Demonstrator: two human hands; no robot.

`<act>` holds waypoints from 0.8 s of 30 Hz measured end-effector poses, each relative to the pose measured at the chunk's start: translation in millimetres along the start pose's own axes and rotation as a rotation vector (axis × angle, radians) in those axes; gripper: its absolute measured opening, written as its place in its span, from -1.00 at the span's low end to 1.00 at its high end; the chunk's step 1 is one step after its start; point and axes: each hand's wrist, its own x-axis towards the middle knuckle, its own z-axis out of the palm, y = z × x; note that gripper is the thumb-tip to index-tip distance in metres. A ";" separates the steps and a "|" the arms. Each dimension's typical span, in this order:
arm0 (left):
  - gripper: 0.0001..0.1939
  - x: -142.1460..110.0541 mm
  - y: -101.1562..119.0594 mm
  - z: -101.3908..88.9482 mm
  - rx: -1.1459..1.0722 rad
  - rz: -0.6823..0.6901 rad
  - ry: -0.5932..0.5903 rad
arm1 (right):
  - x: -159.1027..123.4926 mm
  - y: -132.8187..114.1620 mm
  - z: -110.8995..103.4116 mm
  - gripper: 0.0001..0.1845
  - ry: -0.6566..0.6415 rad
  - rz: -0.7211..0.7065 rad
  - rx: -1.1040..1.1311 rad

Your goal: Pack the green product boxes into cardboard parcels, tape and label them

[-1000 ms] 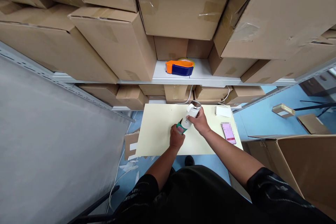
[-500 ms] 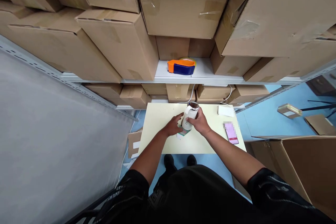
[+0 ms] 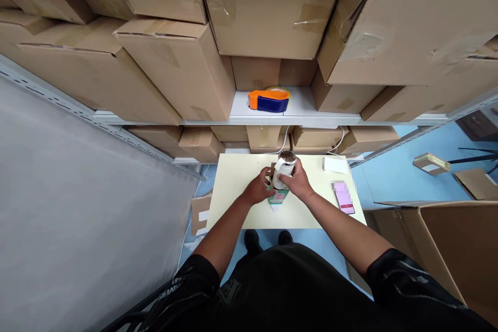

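A white tumbler (image 3: 283, 173) with a shiny metal rim and a dark opening stands over the table. My right hand (image 3: 301, 180) is closed around its right side, thumb across the front. Just below and behind the tumbler is a small cardboard box (image 3: 277, 197), its front green with a pink patch. My left hand (image 3: 258, 187) grips the box from the left, fingers curled at its back edge and thumb on the front. The tumbler's base is hidden by the box, so it seems to sit partly inside.
The pale table (image 3: 229, 192) carries a phone (image 3: 343, 198) and a white box (image 3: 335, 165) on the right. A tape dispenser (image 3: 269, 100) lies on the shelf (image 3: 303, 106) among stacked cartons (image 3: 272, 10). A large open carton (image 3: 412, 233) stands at right.
The small box has come upright beneath the tumbler, showing more of its green front. My left hand has moved slightly right and curled around it. My right hand still holds the tumbler.
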 end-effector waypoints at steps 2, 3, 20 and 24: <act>-0.08 -8.5 -5.9 8.7 0.021 -0.019 0.086 | 0.4 -1.6 0.6 -0.30 0.007 -0.005 -0.017; -0.12 -12.6 -8.7 12.5 0.039 -0.027 0.117 | 0.4 -2.3 1.1 -0.30 0.009 -0.009 -0.021; -0.86 -34.0 -8.2 17.1 0.390 0.260 0.351 | -3.3 1.7 1.4 -0.29 0.027 0.029 0.085; -0.83 -34.3 0.4 17.6 0.443 0.291 0.292 | -7.0 -1.4 -0.6 -0.29 0.034 0.020 0.079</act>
